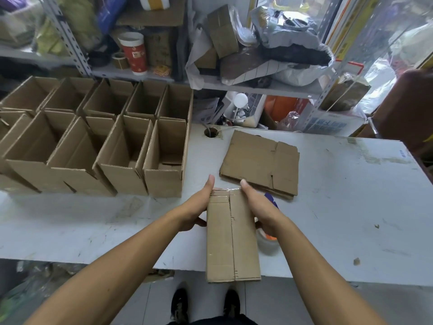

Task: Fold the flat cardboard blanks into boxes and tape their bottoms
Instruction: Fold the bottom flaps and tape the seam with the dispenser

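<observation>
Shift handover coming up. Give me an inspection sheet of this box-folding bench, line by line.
Surface: white table, scuffed and stained, with a round hole near its back edge.
Job's things: held box lying across the front edge, clear tape along its far end; stack of flat blanks behind it; finished open boxes in rows on the left.
Clutter: tape roll partly hidden under the right forearm; small cardboard scraps on the right.
Hands: left hand and right hand press flat on the box's two sides, thumbs at the taped end.
Cables: nothing seen.
Surroundings: crowded metal shelves behind, holding a red paper cup, bags and cartons.
</observation>
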